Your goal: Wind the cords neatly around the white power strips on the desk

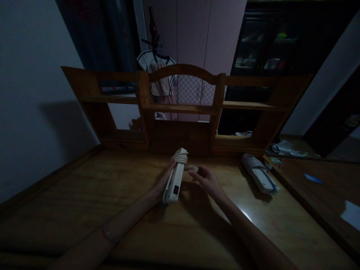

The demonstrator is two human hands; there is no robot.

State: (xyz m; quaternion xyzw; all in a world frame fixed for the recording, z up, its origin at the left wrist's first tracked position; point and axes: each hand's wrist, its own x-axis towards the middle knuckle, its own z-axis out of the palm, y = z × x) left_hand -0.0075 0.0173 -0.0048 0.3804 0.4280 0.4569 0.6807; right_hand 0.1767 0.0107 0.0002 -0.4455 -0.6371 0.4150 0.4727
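Note:
A white power strip with a dark red switch is held tilted up above the wooden desk. Several turns of its pale cord are wound around its upper end. My left hand grips the strip from the left side, the thumb near the windings. To the right, my right hand pinches a loose end of the cord between thumb and fingers. Whether a plug is on that end is too dim to make out.
On the desk's right side lies a second power strip wrapped in grey cord. A wooden shelf unit stands along the back edge. At left is a wall. Another wooden surface at right holds a blue card and white paper.

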